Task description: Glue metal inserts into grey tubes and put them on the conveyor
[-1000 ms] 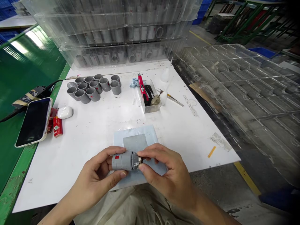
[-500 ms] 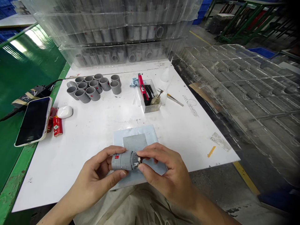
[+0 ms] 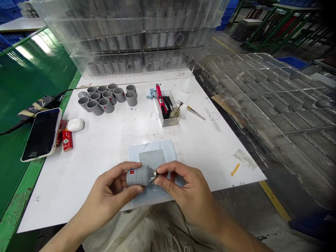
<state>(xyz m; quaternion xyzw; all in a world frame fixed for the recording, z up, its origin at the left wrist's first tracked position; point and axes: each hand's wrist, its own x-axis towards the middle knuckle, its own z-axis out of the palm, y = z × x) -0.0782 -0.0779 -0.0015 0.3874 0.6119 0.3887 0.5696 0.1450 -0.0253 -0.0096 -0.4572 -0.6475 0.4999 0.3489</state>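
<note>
A grey plastic cylinder (image 3: pixel 138 176) with a small red label lies sideways between my hands, above a light blue sheet (image 3: pixel 170 148). My left hand (image 3: pixel 111 187) is closed round its left part, thumb below and fingers above and behind. At the cylinder's right end is a stepped collar with a small metal fitting (image 3: pixel 155 174). The thumb and index finger of my right hand (image 3: pixel 183 182) pinch that fitting. My fingertips hide part of it. A flat grey square (image 3: pixel 152 157) rests on the blue sheet behind the cylinder.
Several grey cups (image 3: pixel 106 105) stand at the back left. A clear box (image 3: pixel 170 121) holds a red cutter (image 3: pixel 160 99) and a small bottle; tweezers (image 3: pixel 194 112) lie beside it. A phone (image 3: pixel 42 133) lies left. Stacked trays (image 3: pixel 105 64) rise behind, more trays (image 3: pixel 283 105) right.
The view has shifted slightly. The cylinder has turned a little about its length, its red label now higher, and my right fingertips have closed more tightly round the metal fitting.
</note>
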